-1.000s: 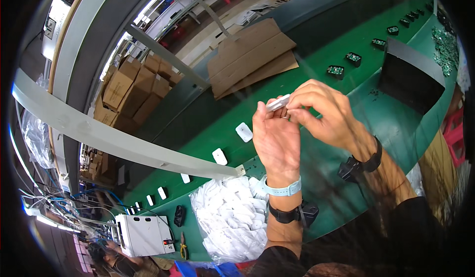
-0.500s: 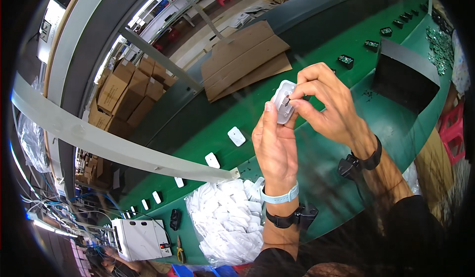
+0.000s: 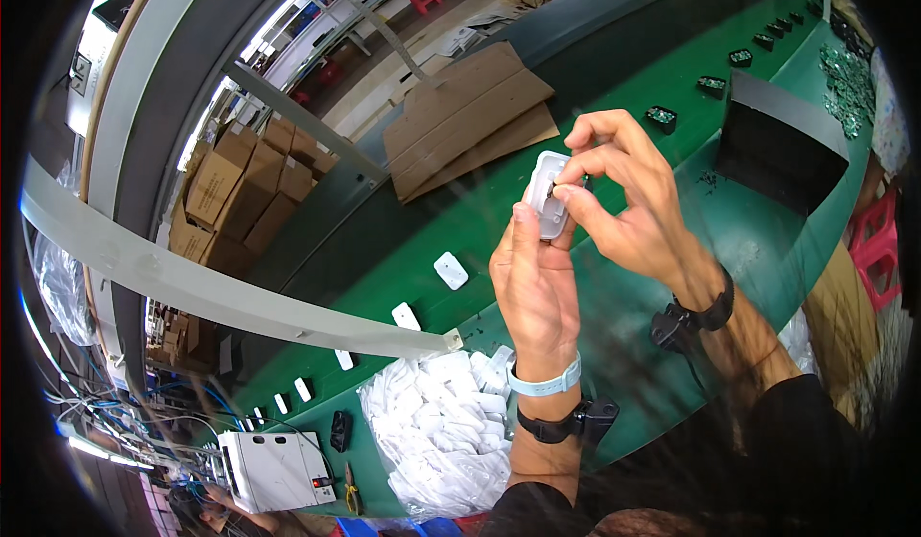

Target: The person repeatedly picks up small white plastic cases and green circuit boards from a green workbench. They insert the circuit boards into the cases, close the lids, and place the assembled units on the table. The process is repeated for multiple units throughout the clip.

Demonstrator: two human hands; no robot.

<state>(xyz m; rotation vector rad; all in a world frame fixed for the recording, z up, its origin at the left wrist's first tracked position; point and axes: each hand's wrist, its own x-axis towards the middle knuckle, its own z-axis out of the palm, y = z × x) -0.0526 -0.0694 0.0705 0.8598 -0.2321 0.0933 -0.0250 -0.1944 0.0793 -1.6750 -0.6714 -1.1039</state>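
Observation:
My left hand (image 3: 535, 288) is closed around a white plastic shell (image 3: 544, 175), thumb along its near edge, with the hollow inner side facing my right hand. My right hand (image 3: 633, 206) pinches a tiny dark piece (image 3: 551, 191) between thumb and forefinger, right at the inside of the shell. The fingertips cover most of that piece, so its kind is unclear. Below my left wrist, a clear plastic bag (image 3: 436, 431) spills over with many white shells.
Several white shells (image 3: 450, 270) lie spaced along the green belt (image 3: 518, 249). Black housings with green boards (image 3: 660, 119) stand farther up it. A black bin (image 3: 782, 144) and a heap of circuit boards (image 3: 846, 91) are at right. Pliers (image 3: 353, 491) lie beside a white machine (image 3: 278, 468).
The view has shifted slightly. My hands keep the shell almost in place, and my right fingertips now hide more of the small dark piece inside it.

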